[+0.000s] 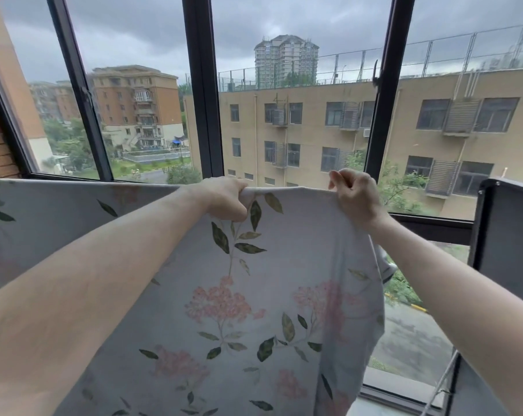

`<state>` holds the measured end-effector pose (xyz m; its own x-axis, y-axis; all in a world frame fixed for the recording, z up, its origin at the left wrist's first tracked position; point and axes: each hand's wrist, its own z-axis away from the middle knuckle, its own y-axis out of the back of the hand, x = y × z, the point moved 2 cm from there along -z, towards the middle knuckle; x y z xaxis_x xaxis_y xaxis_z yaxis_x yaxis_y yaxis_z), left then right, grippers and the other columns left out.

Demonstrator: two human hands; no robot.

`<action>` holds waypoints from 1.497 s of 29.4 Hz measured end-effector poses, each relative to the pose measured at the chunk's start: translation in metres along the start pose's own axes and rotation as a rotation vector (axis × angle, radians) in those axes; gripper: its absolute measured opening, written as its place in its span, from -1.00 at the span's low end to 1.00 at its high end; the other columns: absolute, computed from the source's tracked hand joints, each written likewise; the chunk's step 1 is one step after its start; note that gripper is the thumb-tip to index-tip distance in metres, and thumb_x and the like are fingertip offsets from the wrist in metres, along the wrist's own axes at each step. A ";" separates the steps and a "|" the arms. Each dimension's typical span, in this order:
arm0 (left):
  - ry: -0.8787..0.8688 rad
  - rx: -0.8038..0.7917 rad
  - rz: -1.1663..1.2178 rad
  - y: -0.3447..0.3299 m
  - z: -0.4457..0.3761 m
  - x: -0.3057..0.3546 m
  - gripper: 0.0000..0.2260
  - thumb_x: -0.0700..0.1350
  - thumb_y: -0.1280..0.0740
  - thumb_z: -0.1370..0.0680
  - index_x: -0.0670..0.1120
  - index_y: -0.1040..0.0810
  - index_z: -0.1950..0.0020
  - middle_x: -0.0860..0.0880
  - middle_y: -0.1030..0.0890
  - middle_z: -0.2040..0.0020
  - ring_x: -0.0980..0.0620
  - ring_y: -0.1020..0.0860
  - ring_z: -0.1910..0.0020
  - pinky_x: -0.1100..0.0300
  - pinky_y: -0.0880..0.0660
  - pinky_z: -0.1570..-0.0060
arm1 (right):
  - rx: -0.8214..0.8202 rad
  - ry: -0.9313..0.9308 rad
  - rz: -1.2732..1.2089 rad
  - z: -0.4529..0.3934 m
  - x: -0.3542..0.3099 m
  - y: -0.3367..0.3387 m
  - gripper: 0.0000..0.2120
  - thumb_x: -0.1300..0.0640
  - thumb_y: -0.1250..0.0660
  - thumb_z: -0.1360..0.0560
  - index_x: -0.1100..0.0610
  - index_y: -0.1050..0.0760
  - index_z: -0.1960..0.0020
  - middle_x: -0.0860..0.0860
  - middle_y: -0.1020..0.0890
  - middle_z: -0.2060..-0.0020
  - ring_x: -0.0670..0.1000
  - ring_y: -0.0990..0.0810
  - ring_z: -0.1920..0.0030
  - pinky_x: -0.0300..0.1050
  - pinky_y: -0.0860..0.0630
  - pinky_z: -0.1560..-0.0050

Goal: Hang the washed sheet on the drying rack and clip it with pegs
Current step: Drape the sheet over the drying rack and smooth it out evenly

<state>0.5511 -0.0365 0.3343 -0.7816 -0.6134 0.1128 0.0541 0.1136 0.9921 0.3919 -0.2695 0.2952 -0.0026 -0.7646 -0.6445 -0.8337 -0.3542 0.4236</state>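
Both hands gripped the top edge of the floral sheet (pixel 269 295) in front of the window (pixel 200 85)

The left hand (pixel 224 199) was clenched on the upper fold of the sheet, fingers curled over the edge, and the right hand (pixel 354 195) pinched the same edge near the sheet's right corner, so the stretch of cloth between them was taut and level. The sheet, pale with pink blossoms and green leaves, hung down from that edge and ran on level to the left past the left forearm; whatever bar carried it was hidden under the cloth. A dark panel (pixel 509 235) stood to the right, apart from the sheet, and beige and brick buildings showed through the glass under a grey sky
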 end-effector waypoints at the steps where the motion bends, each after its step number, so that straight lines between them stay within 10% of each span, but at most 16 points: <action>1: -0.020 0.016 -0.061 -0.001 0.001 0.000 -0.76 -0.10 -0.39 -0.43 0.03 -0.40 -0.03 0.00 -0.51 0.04 0.01 -0.52 0.10 0.10 -0.41 0.16 | -0.032 -0.050 0.025 0.002 0.005 -0.003 -0.61 -0.01 -0.28 -0.67 0.10 -0.52 0.30 -0.04 -0.42 0.49 -0.07 -0.33 0.45 -0.12 -0.27 0.38; 6: -0.105 0.207 -0.128 -0.009 0.009 -0.035 -0.47 0.05 -0.42 -0.43 0.07 -0.31 -0.35 0.00 -0.44 -0.17 -0.08 -0.44 -0.21 0.00 -0.33 -0.23 | -0.078 -0.104 0.078 0.006 0.007 0.000 -0.54 -0.07 -0.29 -0.65 0.18 -0.48 0.33 -0.08 -0.46 0.47 -0.02 -0.36 0.44 -0.09 -0.27 0.34; 10: 0.003 0.453 -0.056 -0.010 0.019 -0.092 -0.39 0.16 -0.40 -0.45 0.03 -0.33 -0.45 -0.04 -0.40 -0.40 -0.12 -0.39 -0.40 -0.10 -0.25 -0.44 | 0.084 0.046 0.167 0.015 -0.021 0.001 -0.78 -0.05 -0.31 -0.64 0.06 -0.65 -0.05 -0.07 -0.65 0.14 -0.05 -0.59 0.16 -0.12 -0.48 0.12; 16: 0.206 0.282 -0.209 -0.019 0.039 -0.173 -0.24 0.12 -0.39 -0.42 0.01 -0.18 -0.56 -0.12 -0.30 -0.52 -0.15 -0.21 -0.53 -0.08 -0.03 -0.59 | -0.140 0.329 0.195 0.034 -0.103 -0.079 -0.74 0.07 -0.36 -0.61 -0.02 -0.57 -0.29 -0.07 -0.59 -0.24 -0.02 -0.52 -0.23 -0.10 -0.37 -0.17; 32: 0.244 0.254 -0.157 -0.022 0.134 -0.357 -0.15 0.04 -0.37 -0.49 0.04 -0.01 -0.69 -0.01 -0.03 -0.68 -0.05 -0.02 -0.65 0.03 0.05 -0.63 | -0.291 0.343 0.304 0.071 -0.224 -0.280 -0.50 -0.05 -0.41 -0.51 -0.08 -0.47 -0.44 -0.07 -0.45 -0.45 0.05 -0.34 -0.46 0.08 -0.05 -0.59; 44: 0.490 0.263 0.016 -0.060 0.308 -0.542 -0.29 0.05 -0.29 -0.39 0.03 -0.32 -0.57 0.07 -0.25 -0.57 -0.03 -0.25 -0.53 -0.01 -0.26 -0.45 | -0.614 0.346 0.039 0.169 -0.317 -0.462 -0.51 -0.01 -0.38 -0.56 -0.07 -0.40 -0.47 -0.13 -0.36 -0.46 -0.01 -0.35 -0.44 -0.18 -0.33 -0.36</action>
<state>0.7799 0.5301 0.1965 -0.3981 -0.8946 0.2030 -0.1426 0.2790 0.9497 0.6845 0.2274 0.1964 0.2346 -0.8743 -0.4250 -0.3742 -0.4847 0.7906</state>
